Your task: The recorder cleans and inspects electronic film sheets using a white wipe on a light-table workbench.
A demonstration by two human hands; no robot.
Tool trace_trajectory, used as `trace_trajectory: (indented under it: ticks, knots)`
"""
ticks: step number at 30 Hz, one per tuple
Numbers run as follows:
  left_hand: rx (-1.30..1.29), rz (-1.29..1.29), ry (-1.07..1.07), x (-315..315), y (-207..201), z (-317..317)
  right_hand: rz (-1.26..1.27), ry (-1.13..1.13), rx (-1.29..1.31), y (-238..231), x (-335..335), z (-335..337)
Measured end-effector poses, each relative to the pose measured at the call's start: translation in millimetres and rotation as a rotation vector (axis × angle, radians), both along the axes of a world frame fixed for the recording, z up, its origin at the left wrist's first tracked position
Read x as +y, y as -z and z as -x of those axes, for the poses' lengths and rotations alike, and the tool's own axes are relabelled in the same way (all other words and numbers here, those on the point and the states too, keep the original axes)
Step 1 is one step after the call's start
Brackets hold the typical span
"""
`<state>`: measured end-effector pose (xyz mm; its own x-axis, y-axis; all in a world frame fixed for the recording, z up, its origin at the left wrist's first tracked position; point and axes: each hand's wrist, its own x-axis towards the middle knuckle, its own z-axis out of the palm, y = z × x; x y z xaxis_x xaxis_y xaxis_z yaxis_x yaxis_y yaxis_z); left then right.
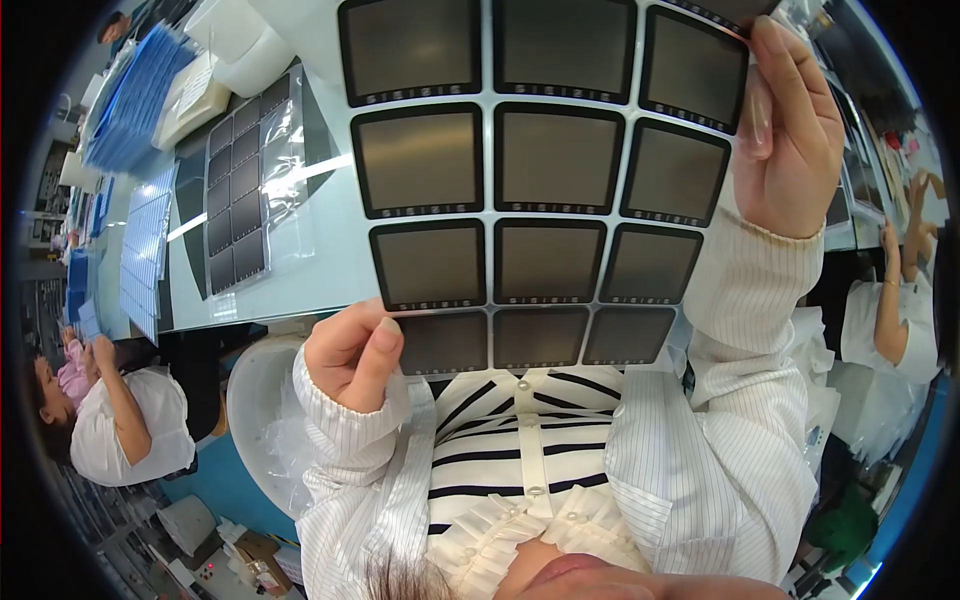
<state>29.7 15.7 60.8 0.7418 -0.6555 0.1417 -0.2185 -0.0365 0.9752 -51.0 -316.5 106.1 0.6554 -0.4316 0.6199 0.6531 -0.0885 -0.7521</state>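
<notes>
A large clear sheet bearing rows of dark rectangular panels (555, 160) is held up in front of my chest, over the table's near edge. Each panel has a black border with a strip of small marks along its lower side. At the sheet's lower left edge, my left hand (352, 355) pinches it between thumb and fingers. My right hand (790, 130) grips the opposite edge higher up, thumb on the face toward me. The sheet's top runs out of view.
A similar panel sheet (238, 195) in clear film lies on the glass-topped table (335, 265) at left. Beyond it are a stack of blue sheets (135, 95) and a white roll (250, 60). Co-workers sit at left (135, 425) and right (890, 320).
</notes>
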Motion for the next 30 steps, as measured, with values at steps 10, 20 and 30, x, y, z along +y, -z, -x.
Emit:
trace_trajectory:
  ticks: [10, 20, 30]
  knots:
    - [0.085, 0.026, 0.013, -7, 0, 3, -0.202, 0.326, 0.025, -38, 18, -13]
    - [-0.127, 0.095, -0.097, -11, 2, -4, -0.143, 0.235, 0.005, -61, 19, -29]
    - [-0.191, 0.097, -0.137, -6, 3, -10, -0.138, 0.205, -0.017, -63, 20, -42]
